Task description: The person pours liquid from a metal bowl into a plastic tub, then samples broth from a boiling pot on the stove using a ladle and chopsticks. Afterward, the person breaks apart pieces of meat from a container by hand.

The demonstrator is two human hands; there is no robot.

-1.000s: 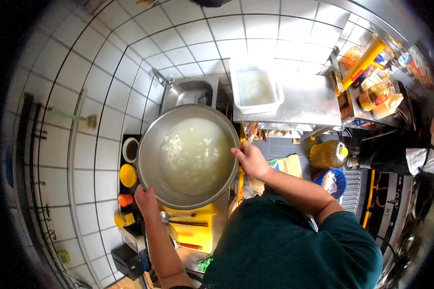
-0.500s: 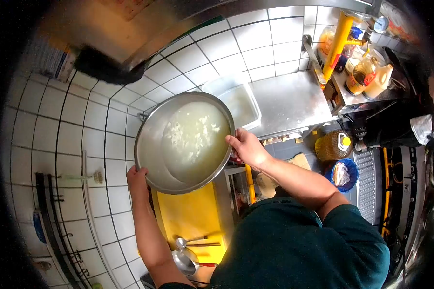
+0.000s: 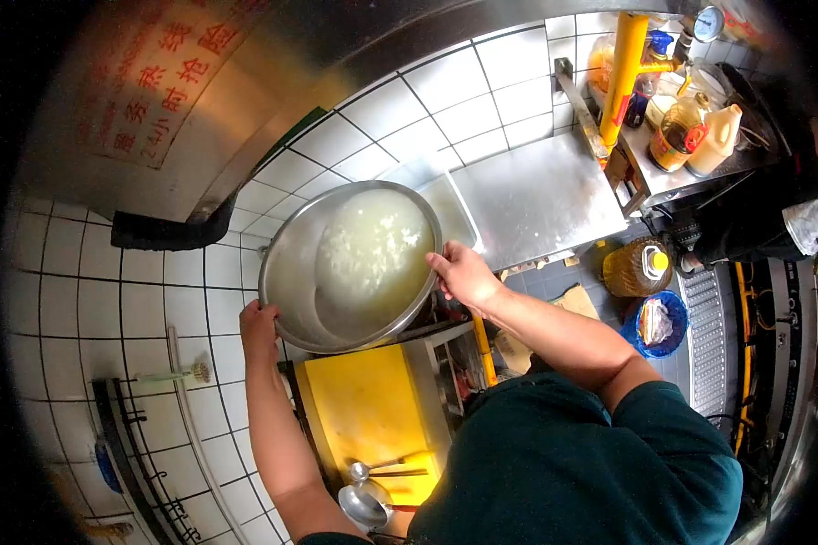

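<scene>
A large round metal basin (image 3: 293, 282) holds cloudy pale liquid with white bits floating in it (image 3: 373, 245). The basin is tilted, and the liquid lies toward its upper right side. My left hand (image 3: 260, 329) grips its lower left rim. On the right rim my right hand (image 3: 463, 274) is closed, thumb over the edge. Just behind the basin stands a translucent white tub (image 3: 450, 204), partly hidden by it. Below the basin is a yellow board (image 3: 359, 400) with a ladle (image 3: 360, 470) and a metal pan (image 3: 364, 505) near its lower end.
A steel counter (image 3: 545, 195) runs along the tiled wall. Bottles (image 3: 716, 141) stand on a shelf beyond the yellow pipe (image 3: 624, 82). On the floor are an oil jug (image 3: 636, 269) and a blue bin (image 3: 677, 341). Part of another person (image 3: 754, 227) shows at right.
The view has shifted, showing more of the hood with red writing. Within the basin, the liquid has moved toward the upper right. Both hands keep their hold on the rim.
</scene>
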